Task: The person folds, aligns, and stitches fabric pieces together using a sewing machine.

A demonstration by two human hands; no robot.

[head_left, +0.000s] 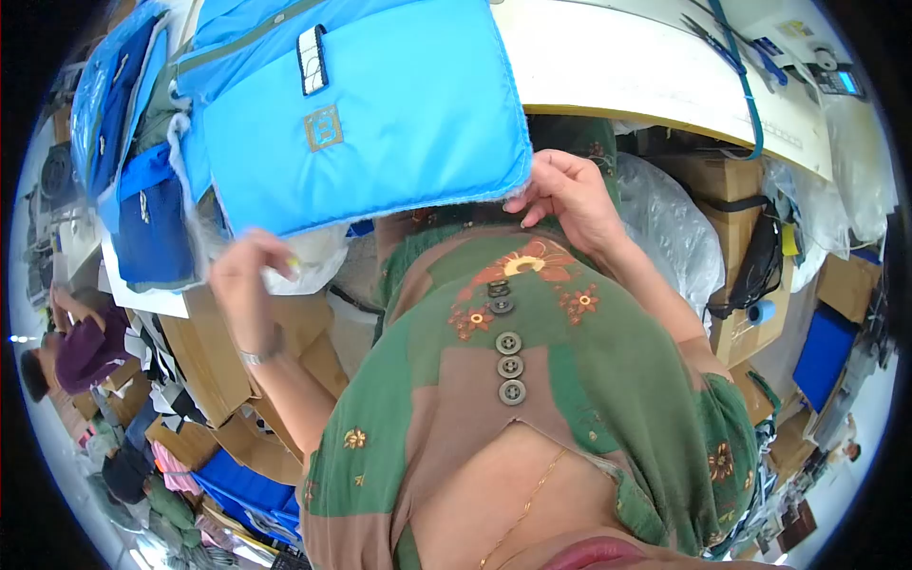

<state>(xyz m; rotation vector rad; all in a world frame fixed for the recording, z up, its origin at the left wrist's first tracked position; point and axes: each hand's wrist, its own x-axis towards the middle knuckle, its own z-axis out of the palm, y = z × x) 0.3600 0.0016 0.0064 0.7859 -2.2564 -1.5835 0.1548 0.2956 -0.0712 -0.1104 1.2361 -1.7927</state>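
Note:
A bright blue padded fabric panel (380, 123), with a square tan "B" patch (324, 127) and a black-and-white tab (312, 59), lies over the table edge towards me. Its raw edges look fuzzy. My right hand (575, 195) is closed at the panel's near right corner, the fingertips pinching the edge. Near the lower left corner is my left hand (249, 285), smeared by motion and apparently apart from the cloth. Something yellowish shows at its fingertips, too blurred to name. A dark blue mesh pocket piece (152, 223) hangs to the left of the panel.
The white tabletop (608, 57) carries a dark pointed tool (708, 40), a teal strap (746, 85) and a device with a lit screen (838, 82). Cardboard boxes (204, 351) and plastic bags (665, 228) flank me below. Another person (90, 347) is at far left.

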